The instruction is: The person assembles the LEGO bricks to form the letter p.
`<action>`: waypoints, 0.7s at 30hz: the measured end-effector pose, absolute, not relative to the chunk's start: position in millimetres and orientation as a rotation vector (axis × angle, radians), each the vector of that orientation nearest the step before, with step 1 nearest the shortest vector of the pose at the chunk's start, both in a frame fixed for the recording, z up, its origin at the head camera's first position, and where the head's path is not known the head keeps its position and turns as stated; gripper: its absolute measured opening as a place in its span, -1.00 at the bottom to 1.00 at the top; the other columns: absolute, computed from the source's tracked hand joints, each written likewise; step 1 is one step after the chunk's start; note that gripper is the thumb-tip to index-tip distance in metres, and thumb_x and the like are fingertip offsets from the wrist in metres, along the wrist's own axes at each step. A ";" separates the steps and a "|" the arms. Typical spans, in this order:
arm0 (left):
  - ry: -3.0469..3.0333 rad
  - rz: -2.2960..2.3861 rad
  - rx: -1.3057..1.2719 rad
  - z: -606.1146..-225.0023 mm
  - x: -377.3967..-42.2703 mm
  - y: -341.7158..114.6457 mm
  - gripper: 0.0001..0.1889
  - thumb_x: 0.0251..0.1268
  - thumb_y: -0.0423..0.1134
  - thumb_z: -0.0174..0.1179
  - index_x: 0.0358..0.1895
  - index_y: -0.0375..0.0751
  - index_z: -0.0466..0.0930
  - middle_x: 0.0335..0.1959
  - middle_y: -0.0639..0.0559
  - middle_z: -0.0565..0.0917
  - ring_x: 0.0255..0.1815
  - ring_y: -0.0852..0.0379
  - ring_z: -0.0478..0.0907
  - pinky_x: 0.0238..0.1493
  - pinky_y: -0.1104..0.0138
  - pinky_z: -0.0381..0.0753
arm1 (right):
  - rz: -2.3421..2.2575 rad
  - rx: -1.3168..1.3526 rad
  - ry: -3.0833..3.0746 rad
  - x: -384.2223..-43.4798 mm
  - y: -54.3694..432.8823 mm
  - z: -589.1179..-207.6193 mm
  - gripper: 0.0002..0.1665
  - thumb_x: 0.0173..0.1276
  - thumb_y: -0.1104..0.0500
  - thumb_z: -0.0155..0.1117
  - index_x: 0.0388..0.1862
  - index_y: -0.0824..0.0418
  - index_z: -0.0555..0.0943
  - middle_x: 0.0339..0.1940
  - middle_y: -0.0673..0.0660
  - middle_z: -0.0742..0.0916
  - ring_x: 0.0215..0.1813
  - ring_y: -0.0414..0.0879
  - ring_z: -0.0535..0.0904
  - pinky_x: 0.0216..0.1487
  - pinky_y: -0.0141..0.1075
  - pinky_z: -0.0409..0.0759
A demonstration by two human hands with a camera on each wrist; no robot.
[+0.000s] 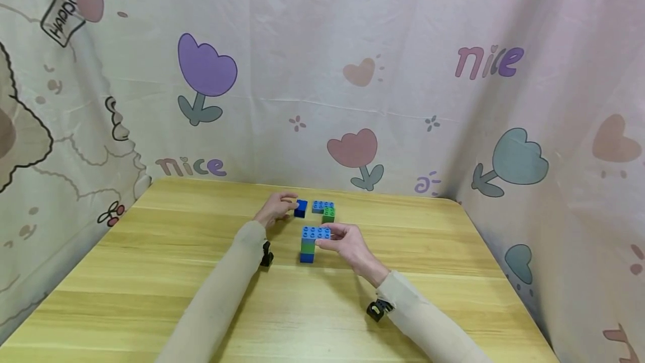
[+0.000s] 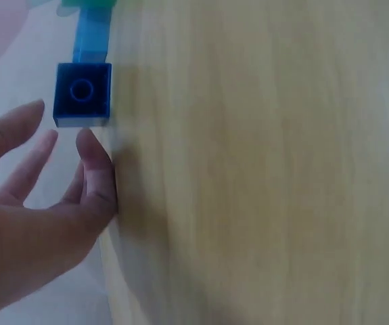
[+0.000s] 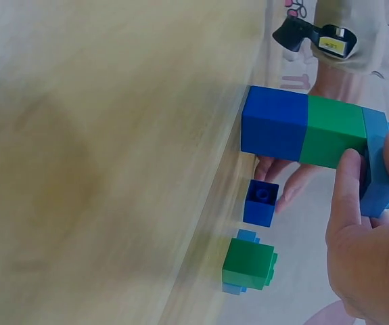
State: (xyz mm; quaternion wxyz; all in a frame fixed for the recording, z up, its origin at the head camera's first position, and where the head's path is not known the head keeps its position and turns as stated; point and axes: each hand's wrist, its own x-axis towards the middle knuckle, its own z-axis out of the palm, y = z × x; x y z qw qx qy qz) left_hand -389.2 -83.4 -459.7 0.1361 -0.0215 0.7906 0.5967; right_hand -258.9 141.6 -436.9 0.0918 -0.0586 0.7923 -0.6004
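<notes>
My right hand (image 1: 351, 243) pinches the light blue brick (image 1: 313, 233) between thumb and fingers. That wide brick tops an upright stack, with a green brick (image 3: 333, 131) below it and a dark blue brick (image 3: 274, 122) at the bottom. Farther back, my left hand (image 1: 276, 209) reaches toward a loose dark blue brick (image 2: 82, 93), thumb and fingers spread apart. In the left wrist view the fingertips are just short of this brick, whose hollow underside faces the wrist camera.
To the right of the loose brick sit a light blue brick (image 1: 318, 206) and a green brick (image 1: 328, 215), close together. The wooden table (image 1: 282, 307) meets a printed curtain (image 1: 302, 88) at its back edge.
</notes>
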 end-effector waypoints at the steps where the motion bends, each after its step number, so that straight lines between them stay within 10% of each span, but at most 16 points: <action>1: 2.296 1.711 -0.050 -459.9 -389.6 -84.1 -0.54 0.42 -0.23 0.17 0.35 -0.08 0.41 0.37 -0.21 0.41 0.21 -0.09 0.48 -0.02 0.27 0.62 | -1.785 -0.176 2.352 -259.0 141.5 -436.8 -0.49 0.15 0.04 0.53 0.10 0.07 0.68 0.07 0.08 0.71 -0.01 -0.06 0.56 -0.01 -0.27 0.63; 21: 2.361 1.574 0.072 -457.8 -385.9 -82.9 -0.53 0.33 -0.28 0.25 0.30 -0.12 0.45 0.42 -0.28 0.32 0.21 -0.17 0.49 0.11 0.12 0.60 | -1.804 -0.173 2.328 -256.6 142.5 -435.5 -0.46 0.14 0.07 0.53 0.12 0.09 0.66 0.02 0.08 0.72 -0.03 -0.07 0.58 0.05 -0.15 0.63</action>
